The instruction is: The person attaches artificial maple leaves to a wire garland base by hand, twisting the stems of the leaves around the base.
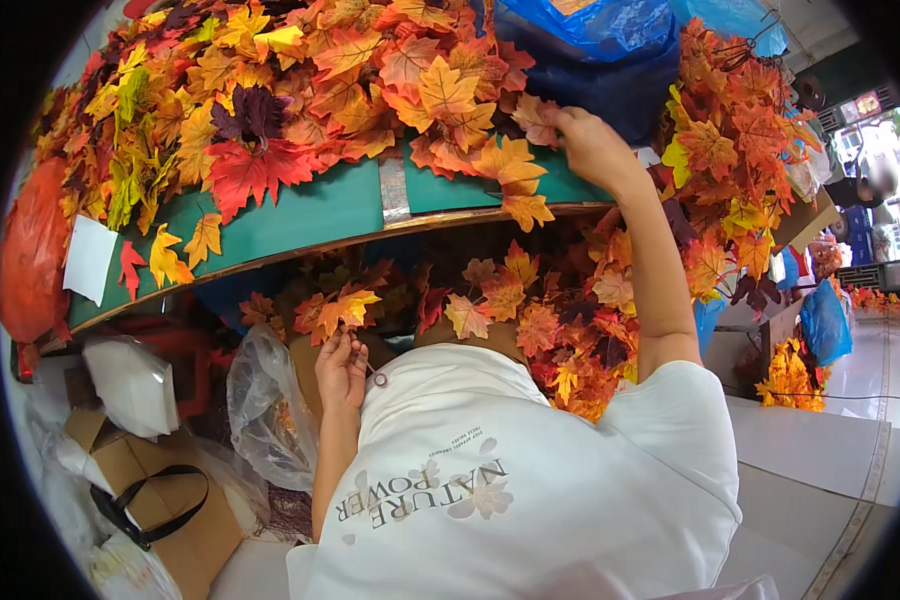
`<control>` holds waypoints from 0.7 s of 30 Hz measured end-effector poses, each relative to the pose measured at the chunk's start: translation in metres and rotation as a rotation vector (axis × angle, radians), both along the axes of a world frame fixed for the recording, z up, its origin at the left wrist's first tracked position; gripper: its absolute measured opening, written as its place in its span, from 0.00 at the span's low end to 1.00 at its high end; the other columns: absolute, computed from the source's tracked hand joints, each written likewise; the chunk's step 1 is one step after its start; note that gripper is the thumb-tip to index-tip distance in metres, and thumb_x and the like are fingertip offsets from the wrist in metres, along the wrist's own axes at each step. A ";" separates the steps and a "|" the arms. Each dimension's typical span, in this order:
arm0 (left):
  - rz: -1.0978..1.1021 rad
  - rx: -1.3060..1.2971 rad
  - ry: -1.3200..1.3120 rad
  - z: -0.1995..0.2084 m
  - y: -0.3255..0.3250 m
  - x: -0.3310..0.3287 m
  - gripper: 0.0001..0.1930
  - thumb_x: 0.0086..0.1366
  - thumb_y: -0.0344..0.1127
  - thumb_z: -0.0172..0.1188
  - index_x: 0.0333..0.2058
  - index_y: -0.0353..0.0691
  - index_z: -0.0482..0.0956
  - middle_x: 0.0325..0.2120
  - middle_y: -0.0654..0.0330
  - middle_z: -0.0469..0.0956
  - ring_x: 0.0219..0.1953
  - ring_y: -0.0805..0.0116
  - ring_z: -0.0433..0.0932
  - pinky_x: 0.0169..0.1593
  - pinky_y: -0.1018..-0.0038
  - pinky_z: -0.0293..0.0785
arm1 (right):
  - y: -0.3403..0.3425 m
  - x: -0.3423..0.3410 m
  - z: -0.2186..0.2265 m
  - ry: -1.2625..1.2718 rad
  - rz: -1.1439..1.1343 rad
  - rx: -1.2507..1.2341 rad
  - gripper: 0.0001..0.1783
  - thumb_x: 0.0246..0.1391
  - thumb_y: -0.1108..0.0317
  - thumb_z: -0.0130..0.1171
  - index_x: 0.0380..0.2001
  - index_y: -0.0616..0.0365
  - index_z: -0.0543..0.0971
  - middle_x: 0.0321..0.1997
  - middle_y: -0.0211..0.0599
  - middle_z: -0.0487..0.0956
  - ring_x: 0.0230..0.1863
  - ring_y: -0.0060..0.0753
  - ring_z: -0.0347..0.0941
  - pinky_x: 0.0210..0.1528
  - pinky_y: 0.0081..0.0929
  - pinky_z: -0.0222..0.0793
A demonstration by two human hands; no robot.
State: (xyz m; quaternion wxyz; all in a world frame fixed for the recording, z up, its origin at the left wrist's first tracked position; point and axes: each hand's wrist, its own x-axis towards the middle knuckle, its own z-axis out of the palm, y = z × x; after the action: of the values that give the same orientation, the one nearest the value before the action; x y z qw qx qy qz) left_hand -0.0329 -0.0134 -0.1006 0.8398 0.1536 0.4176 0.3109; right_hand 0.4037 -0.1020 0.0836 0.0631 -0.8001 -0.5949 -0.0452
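Low in front of my lap, my left hand (341, 366) is closed in a pinch below an orange-yellow artificial maple leaf (348, 307), apparently on its stem. A thin piece with a small ring at its end (379, 379) sticks out beside those fingers. My right hand (592, 148) reaches over the table and pinches a pale orange maple leaf (537, 119) at the edge of a big heap of artificial leaves (350, 85). Just below it, yellow-orange leaves (511, 165) hang over the table's edge. Stems inside the heap are hidden.
The green tabletop (290, 215) ends in a curved-looking wooden edge. Leaf bunches (725, 150) hang at the right, and more leaves (570, 340) lie around my lap. A blue plastic bag (600, 60) stands behind; a cardboard box (160, 490) and clear bag (270, 400) are at lower left.
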 end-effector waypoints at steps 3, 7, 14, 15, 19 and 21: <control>-0.014 -0.013 -0.010 0.000 0.000 0.004 0.09 0.64 0.26 0.51 0.42 0.35 0.72 0.32 0.62 0.75 0.30 0.75 0.74 0.39 0.77 0.76 | 0.000 0.004 0.000 -0.182 -0.077 -0.030 0.13 0.43 0.77 0.52 0.36 0.61 0.76 0.36 0.47 0.75 0.39 0.50 0.74 0.39 0.40 0.71; -0.050 0.016 -0.042 -0.007 0.001 0.004 0.09 0.62 0.24 0.52 0.42 0.34 0.72 0.32 0.60 0.75 0.31 0.74 0.75 0.39 0.77 0.77 | -0.005 0.007 0.004 -0.254 -0.043 0.015 0.08 0.43 0.75 0.51 0.28 0.60 0.78 0.33 0.46 0.75 0.37 0.48 0.75 0.37 0.40 0.72; -0.075 0.036 -0.076 0.000 0.001 0.001 0.11 0.61 0.23 0.53 0.44 0.33 0.71 0.31 0.61 0.75 0.31 0.74 0.75 0.38 0.77 0.76 | -0.011 0.020 0.001 -0.321 -0.047 -0.064 0.07 0.43 0.73 0.52 0.28 0.56 0.78 0.32 0.42 0.75 0.37 0.43 0.74 0.35 0.36 0.72; -0.080 0.035 -0.078 0.000 0.001 0.001 0.12 0.61 0.23 0.53 0.44 0.33 0.71 0.31 0.61 0.75 0.31 0.74 0.75 0.38 0.78 0.76 | -0.011 0.019 0.005 -0.337 -0.017 -0.012 0.07 0.42 0.74 0.53 0.27 0.57 0.77 0.31 0.41 0.74 0.36 0.43 0.74 0.35 0.36 0.72; -0.110 0.039 -0.101 0.006 0.002 0.003 0.12 0.61 0.24 0.53 0.45 0.33 0.72 0.30 0.61 0.75 0.31 0.74 0.76 0.38 0.78 0.76 | -0.015 0.015 0.019 -0.369 0.050 0.078 0.09 0.36 0.76 0.57 0.27 0.56 0.76 0.30 0.40 0.72 0.34 0.45 0.73 0.35 0.37 0.71; -0.103 0.029 -0.092 0.009 0.001 0.001 0.12 0.61 0.24 0.54 0.44 0.33 0.73 0.30 0.61 0.75 0.31 0.74 0.76 0.37 0.78 0.76 | -0.015 -0.003 0.041 -0.246 0.087 0.111 0.09 0.38 0.78 0.55 0.28 0.58 0.74 0.30 0.41 0.72 0.34 0.46 0.74 0.35 0.38 0.71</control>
State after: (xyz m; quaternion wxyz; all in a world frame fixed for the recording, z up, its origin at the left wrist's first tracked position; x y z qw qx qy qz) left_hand -0.0320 -0.0119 -0.0920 0.8708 0.1727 0.3653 0.2801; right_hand 0.4006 -0.1172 0.1250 0.0356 -0.7572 -0.6289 -0.1729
